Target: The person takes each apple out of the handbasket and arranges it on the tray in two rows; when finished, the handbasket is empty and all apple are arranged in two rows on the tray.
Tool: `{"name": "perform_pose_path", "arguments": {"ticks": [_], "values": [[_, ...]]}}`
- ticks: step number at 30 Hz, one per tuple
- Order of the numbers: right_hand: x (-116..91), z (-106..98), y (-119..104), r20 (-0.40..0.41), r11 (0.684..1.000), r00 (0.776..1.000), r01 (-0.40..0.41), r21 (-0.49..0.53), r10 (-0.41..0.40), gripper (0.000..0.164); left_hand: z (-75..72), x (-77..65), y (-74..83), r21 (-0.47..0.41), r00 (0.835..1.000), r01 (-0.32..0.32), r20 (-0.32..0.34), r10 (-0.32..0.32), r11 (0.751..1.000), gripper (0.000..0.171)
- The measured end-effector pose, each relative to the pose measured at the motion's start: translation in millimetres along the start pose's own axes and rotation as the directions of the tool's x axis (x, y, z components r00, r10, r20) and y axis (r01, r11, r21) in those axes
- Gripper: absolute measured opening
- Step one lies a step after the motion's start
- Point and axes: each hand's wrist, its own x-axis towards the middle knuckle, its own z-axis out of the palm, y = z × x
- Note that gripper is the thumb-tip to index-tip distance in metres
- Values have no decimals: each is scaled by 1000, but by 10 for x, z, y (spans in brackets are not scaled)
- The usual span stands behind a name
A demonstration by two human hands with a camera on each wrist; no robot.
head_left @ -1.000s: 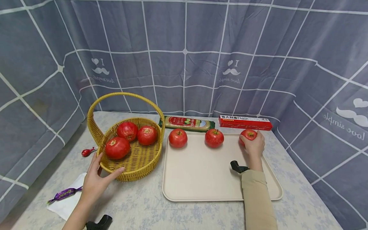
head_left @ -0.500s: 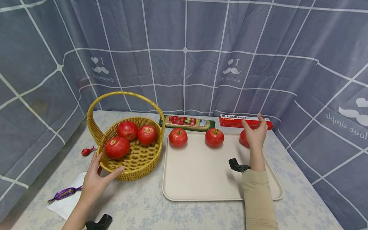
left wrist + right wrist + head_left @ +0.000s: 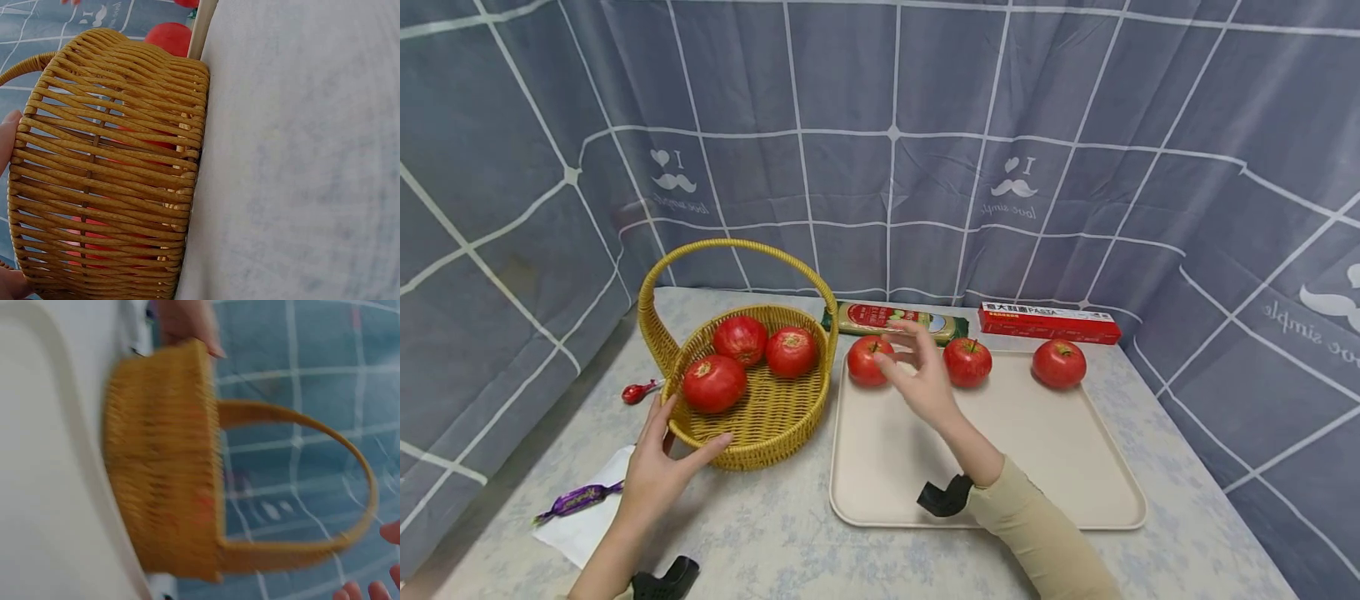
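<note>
In the head view my left hand (image 3: 653, 467) rests against the near left rim of a yellow wicker basket (image 3: 790, 437), thumb and fingers spread apart. Inside lie a few round red fruits (image 3: 715, 383). The left wrist view shows the basket's woven side (image 3: 106, 162) close up. My right hand (image 3: 928, 387) hangs over the beige tray (image 3: 917, 492), holding nothing, its fingers loosely bent. It partly covers the leftmost apple (image 3: 863, 360); contact cannot be told. A middle apple (image 3: 967, 363) and a right apple (image 3: 1059, 364) sit along the tray's far edge.
Behind the tray lie a green-and-gold packet (image 3: 951, 327) and a red pasta box (image 3: 1048, 323). Left of the basket are a red lollipop (image 3: 634, 392) and a purple wrapped candy (image 3: 578, 500) on white paper (image 3: 587, 529). Grey-blue checked curtains (image 3: 835, 183) surround the table.
My right hand held the right apple, let go of it on the tray, lifted, and swept left to the leftmost apple. My left hand stays at the basket rim.
</note>
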Motion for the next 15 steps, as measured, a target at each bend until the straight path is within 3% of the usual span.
{"name": "perform_pose_path", "arguments": {"ticks": [4,8,12,15], "values": [[-12,351,81,231,1000,973,-2,-2,2,44,-6,5,2,5,1000,-9,-2,9,1000,109],[58,637,153,393,999,918,-47,-27,53,48,-7,-1,1,13,1000,-11,-5,11,1000,109],[160,870,244,489,983,860,-76,-166,148,54,-6,-5,7,7,1000,-11,-6,11,1000,108],[266,1008,291,512,944,836,-23,-328,198,62,-8,-3,13,6,1000,-13,-7,13,1000,107]]}}
